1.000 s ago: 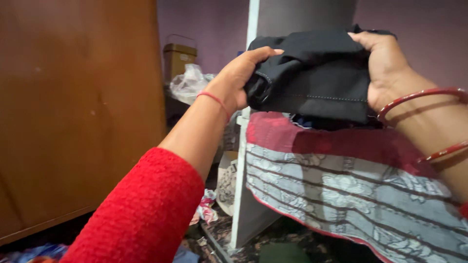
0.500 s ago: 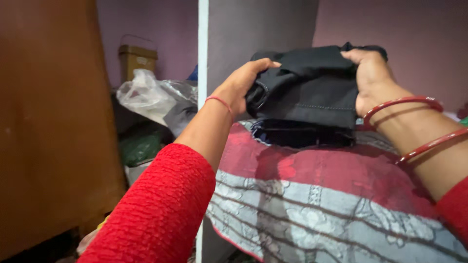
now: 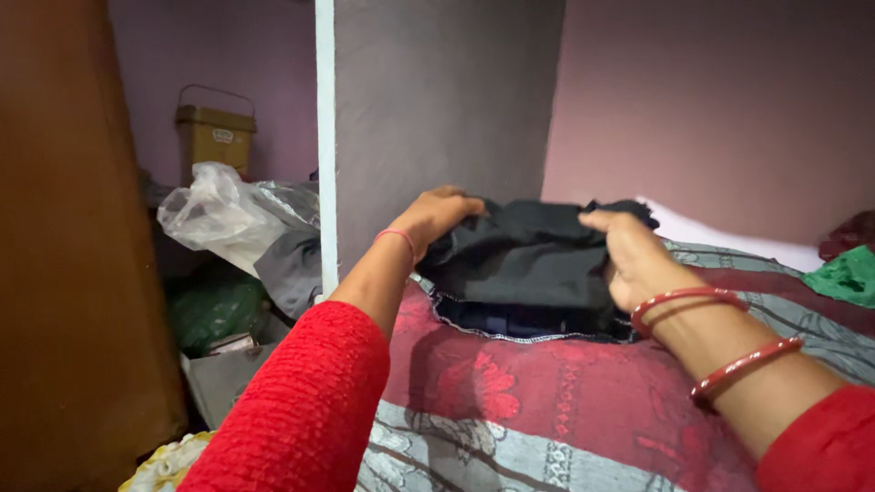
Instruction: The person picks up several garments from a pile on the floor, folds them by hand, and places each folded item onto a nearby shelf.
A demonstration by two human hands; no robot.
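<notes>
A folded black garment lies on top of a dark blue folded cloth, on a shelf covered by a red and grey patterned cloth. My left hand grips the garment's left end, thumb side up. My right hand holds its right edge, fingers curled over the fabric. Both arms wear red sleeves; red bangles ring my right wrist, a thin red thread my left.
A grey vertical divider panel with a white edge stands behind the garment. Left of it are a crumpled clear plastic bag, a tan bucket-like container and a brown wooden door. A green cloth lies at far right.
Both hands have lowered the black garment from chest height onto the dark blue cloth on the shelf. The view has shifted, so the divider now appears further left.
</notes>
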